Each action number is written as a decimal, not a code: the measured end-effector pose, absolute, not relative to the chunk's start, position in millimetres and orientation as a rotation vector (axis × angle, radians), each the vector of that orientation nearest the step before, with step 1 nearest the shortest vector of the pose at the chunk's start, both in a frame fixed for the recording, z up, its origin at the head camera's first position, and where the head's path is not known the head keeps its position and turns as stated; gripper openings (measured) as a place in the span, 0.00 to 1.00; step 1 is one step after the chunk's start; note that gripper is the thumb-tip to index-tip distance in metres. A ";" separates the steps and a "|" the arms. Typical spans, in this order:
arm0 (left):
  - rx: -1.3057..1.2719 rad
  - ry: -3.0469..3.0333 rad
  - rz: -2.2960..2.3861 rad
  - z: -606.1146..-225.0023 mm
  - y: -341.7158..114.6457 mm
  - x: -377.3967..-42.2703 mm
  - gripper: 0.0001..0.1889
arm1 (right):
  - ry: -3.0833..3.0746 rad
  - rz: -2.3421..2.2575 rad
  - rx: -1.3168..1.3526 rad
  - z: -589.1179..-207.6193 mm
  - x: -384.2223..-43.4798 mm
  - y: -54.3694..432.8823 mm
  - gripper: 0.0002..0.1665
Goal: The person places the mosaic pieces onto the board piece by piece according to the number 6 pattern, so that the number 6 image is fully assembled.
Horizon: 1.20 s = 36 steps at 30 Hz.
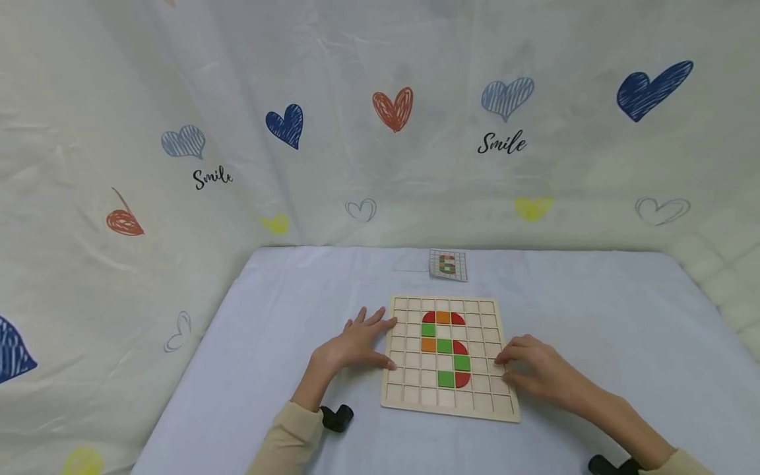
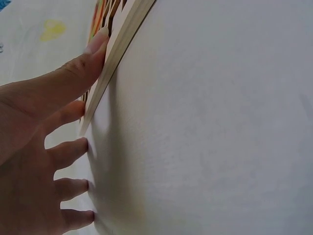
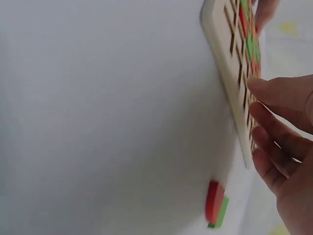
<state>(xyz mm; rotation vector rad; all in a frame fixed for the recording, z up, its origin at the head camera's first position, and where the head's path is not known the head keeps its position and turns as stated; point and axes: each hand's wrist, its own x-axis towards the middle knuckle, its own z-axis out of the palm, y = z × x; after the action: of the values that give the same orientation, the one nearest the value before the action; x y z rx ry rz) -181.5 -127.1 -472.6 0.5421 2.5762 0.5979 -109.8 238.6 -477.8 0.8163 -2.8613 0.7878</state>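
Note:
A square wooden grid board [image 1: 410,379] lies on the white table, with red rounded, orange square and green square tiles [image 1: 444,346] set in its cells. With fingers spread, my left hand [image 1: 353,344] rests at the board's left side, thumb and index fingertip on its edge. On the opposite side, my right hand [image 1: 539,369] touches the right border with slightly bent fingertips, and no tile shows between them. Beside the board in the right wrist view lie a red block [image 3: 214,201] and a green block [image 3: 221,213]; the right hand hides them in the head view.
Behind the board lies a small card [image 1: 436,264] printed with a similar coloured grid pattern. A white cloth [image 1: 332,171] with hearts and lettering hangs past the table's back edge. Black wrist straps [image 1: 337,419] show near both beige sleeves.

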 end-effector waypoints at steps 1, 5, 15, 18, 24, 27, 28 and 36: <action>0.541 2.574 0.601 -473.2 -126.9 -181.5 0.48 | -2.859 0.772 0.802 -478.9 -108.9 242.3 0.15; 0.529 2.571 0.596 -474.5 -126.1 -181.3 0.48 | -2.853 0.764 0.763 -482.8 -105.5 257.1 0.17; 0.543 2.578 0.592 -471.6 -126.9 -181.0 0.48 | -2.773 0.638 0.749 -490.5 -101.4 280.8 0.22; 0.548 2.576 0.595 -471.8 -127.4 -181.3 0.48 | -2.718 0.617 0.776 -492.9 -100.8 286.6 0.24; 0.550 2.576 0.593 -471.4 -127.5 -181.6 0.48 | -2.690 0.608 0.803 -494.0 -100.1 297.6 0.24; 0.552 2.576 0.590 -470.7 -127.7 -181.6 0.48 | -2.662 0.610 0.814 -494.9 -99.7 301.5 0.25; 0.553 2.576 0.593 -470.5 -127.8 -181.7 0.48 | -2.651 0.612 0.817 -495.3 -99.4 302.4 0.25; 0.557 2.571 0.597 -470.2 -127.4 -181.2 0.48 | -2.753 0.664 0.735 -496.8 -96.9 303.6 0.21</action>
<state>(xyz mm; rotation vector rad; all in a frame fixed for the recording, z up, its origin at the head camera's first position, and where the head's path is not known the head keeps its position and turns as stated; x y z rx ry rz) -181.2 -127.4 -470.2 0.5572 2.5712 0.5965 -96.9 303.6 -496.8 0.7353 -2.7533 0.6638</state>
